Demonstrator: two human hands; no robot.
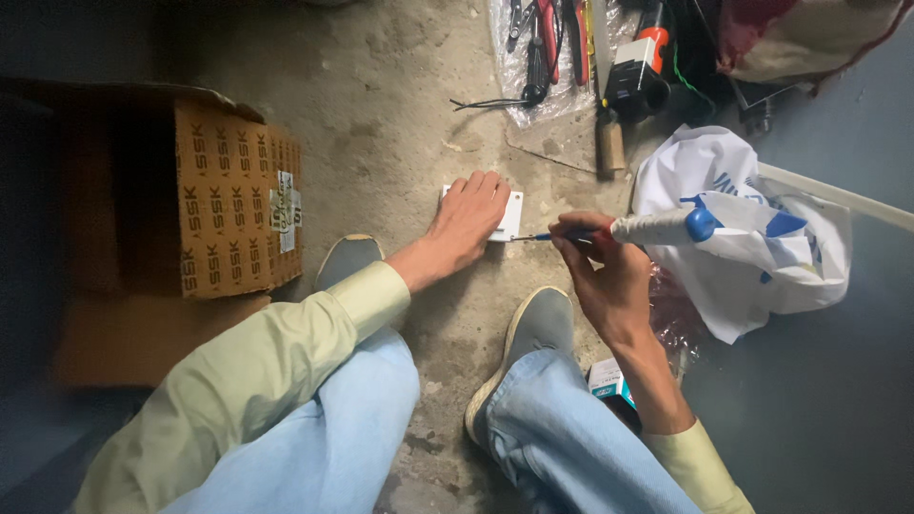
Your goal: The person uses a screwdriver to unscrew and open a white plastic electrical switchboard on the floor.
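While the left hand (466, 221) lies flat on the white plate (510, 215), pinning it, the right hand (602, 276) grips a screwdriver (640, 228) at its edge.

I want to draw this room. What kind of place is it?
Probably a work spot on a bare building floor, not a tidy room. The concrete floor is rough and stained, hand tools lie on a plastic sheet, and an open cardboard box stands nearby.

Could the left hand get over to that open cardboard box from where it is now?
Probably yes. The left hand lies flat on the white plate on the concrete floor, and only bare floor shows between it and the cardboard box on that side. It would have to let go of the plate first.
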